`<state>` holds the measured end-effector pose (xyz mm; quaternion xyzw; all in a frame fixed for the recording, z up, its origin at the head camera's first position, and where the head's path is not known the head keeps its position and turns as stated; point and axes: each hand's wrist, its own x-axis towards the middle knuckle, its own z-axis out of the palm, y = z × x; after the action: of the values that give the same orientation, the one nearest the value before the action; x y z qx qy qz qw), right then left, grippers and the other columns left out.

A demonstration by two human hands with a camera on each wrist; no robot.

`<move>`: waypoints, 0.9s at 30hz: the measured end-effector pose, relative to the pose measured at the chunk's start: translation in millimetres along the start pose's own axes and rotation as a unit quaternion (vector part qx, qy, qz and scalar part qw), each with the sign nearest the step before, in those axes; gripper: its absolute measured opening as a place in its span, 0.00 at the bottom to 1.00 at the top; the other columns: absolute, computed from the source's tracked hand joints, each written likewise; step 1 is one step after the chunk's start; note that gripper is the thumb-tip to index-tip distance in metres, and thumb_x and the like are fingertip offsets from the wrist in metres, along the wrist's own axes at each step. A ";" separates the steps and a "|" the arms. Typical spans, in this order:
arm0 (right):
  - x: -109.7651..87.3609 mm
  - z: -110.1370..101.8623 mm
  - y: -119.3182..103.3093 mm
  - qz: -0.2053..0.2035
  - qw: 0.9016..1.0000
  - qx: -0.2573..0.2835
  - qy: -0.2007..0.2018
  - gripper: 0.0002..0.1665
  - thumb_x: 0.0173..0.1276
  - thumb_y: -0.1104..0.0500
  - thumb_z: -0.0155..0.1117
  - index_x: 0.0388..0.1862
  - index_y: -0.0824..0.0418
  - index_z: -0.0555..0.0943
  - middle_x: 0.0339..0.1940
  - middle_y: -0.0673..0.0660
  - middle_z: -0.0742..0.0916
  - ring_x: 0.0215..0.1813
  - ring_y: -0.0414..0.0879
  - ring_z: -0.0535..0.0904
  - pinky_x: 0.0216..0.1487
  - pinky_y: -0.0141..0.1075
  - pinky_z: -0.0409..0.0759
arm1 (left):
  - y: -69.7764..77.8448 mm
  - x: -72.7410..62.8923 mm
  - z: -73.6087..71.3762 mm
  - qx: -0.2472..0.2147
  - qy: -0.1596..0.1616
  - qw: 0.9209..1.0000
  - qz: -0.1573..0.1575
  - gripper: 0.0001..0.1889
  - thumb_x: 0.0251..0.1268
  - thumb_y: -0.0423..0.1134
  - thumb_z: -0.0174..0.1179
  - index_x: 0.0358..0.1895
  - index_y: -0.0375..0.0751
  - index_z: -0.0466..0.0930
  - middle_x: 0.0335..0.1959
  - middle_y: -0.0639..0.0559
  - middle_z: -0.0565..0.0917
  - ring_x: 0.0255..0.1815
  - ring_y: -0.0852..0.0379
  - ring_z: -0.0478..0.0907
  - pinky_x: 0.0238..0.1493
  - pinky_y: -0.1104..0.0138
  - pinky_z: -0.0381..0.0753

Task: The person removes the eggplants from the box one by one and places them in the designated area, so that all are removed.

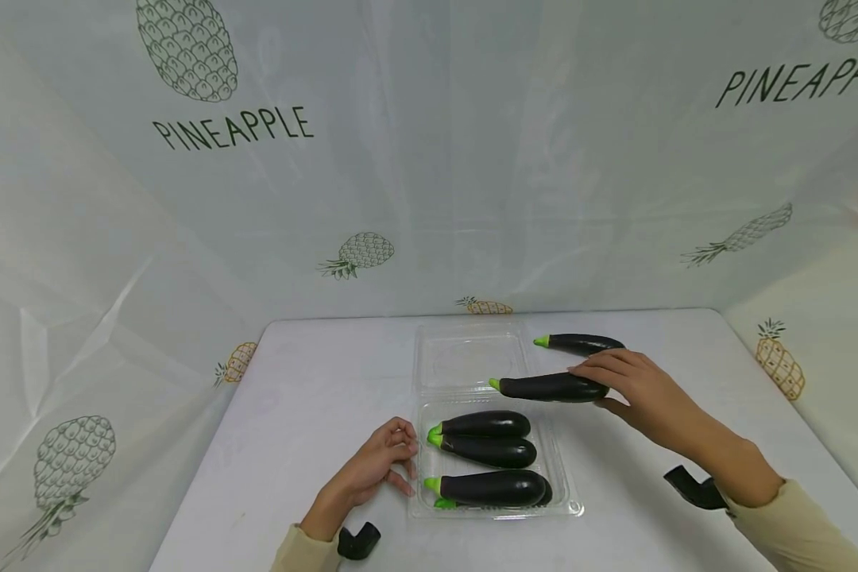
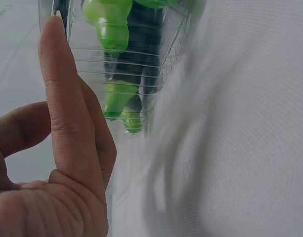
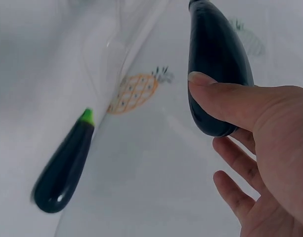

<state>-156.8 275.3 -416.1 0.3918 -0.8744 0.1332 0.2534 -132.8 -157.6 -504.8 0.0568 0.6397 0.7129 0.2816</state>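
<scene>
My right hand [image 1: 632, 389] grips a dark eggplant [image 1: 549, 388] by its thick end, thumb on one side and fingers on the other. Its green tip points left, over the hinge side of a clear plastic clamshell box [image 1: 568, 485]. Inside the box lie several eggplants [image 1: 489, 450] with green stem ends toward the left. At the box's left wall is my left hand [image 1: 386, 458], fingers loosely bent with nothing gripped. In the left wrist view, one straight finger [image 2: 60, 89] reaches up along the clear wall.
Another eggplant [image 1: 579, 343] lies on the white table [image 1: 314, 381] behind my right hand. The box's clear lid [image 1: 465, 357] is folded back toward the far edge. A pineapple-printed sheet [image 1: 429, 175] hangs behind the table. Black straps [image 1: 359, 542] are on both wrists.
</scene>
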 end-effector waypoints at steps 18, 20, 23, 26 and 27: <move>-39.4 -2.1 50.3 0.111 0.994 -0.012 -0.017 0.43 0.38 0.75 0.87 0.58 0.62 0.85 0.49 0.62 0.89 0.52 0.61 0.83 0.47 0.58 0.84 | -0.6 -0.4 -0.7 -0.004 -0.002 1.000 -0.001 0.09 0.79 0.28 0.53 0.53 0.35 0.64 0.37 0.50 0.74 0.30 0.57 0.79 0.25 0.64 0.90; -43.4 2.0 55.5 0.111 0.994 -0.013 -0.016 0.43 0.37 0.76 0.87 0.58 0.63 0.85 0.49 0.62 0.89 0.52 0.61 0.83 0.46 0.58 0.84 | 0.1 -0.9 -0.1 -0.004 0.001 1.000 -0.002 0.08 0.79 0.28 0.53 0.53 0.34 0.65 0.37 0.50 0.74 0.30 0.57 0.79 0.25 0.64 0.90; -48.9 10.2 63.0 0.114 0.993 -0.010 -0.019 0.43 0.37 0.76 0.86 0.58 0.64 0.85 0.49 0.63 0.89 0.52 0.62 0.83 0.47 0.58 0.84 | 0.6 -1.1 0.4 -0.002 0.003 1.000 -0.003 0.09 0.79 0.28 0.52 0.54 0.34 0.64 0.37 0.50 0.74 0.31 0.57 0.79 0.25 0.64 0.90; -52.8 18.9 69.1 0.120 0.992 -0.003 -0.026 0.42 0.39 0.77 0.86 0.58 0.65 0.84 0.49 0.65 0.89 0.52 0.64 0.83 0.48 0.61 0.84 | 0.5 -0.8 0.5 0.000 0.004 1.000 -0.005 0.09 0.79 0.28 0.52 0.54 0.34 0.64 0.37 0.50 0.74 0.30 0.57 0.79 0.25 0.64 0.90; -53.6 21.9 70.9 0.122 0.992 0.000 -0.029 0.42 0.39 0.77 0.86 0.58 0.66 0.84 0.49 0.66 0.89 0.52 0.65 0.83 0.48 0.62 0.84 | 0.1 -0.6 0.4 0.001 0.003 1.000 -0.005 0.08 0.79 0.28 0.52 0.53 0.34 0.64 0.37 0.50 0.74 0.30 0.57 0.79 0.25 0.64 0.90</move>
<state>-187.4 345.6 -466.2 0.2858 -0.9226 0.1518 0.2099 -132.2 -157.5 -504.5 0.0517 0.6416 0.7113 0.2826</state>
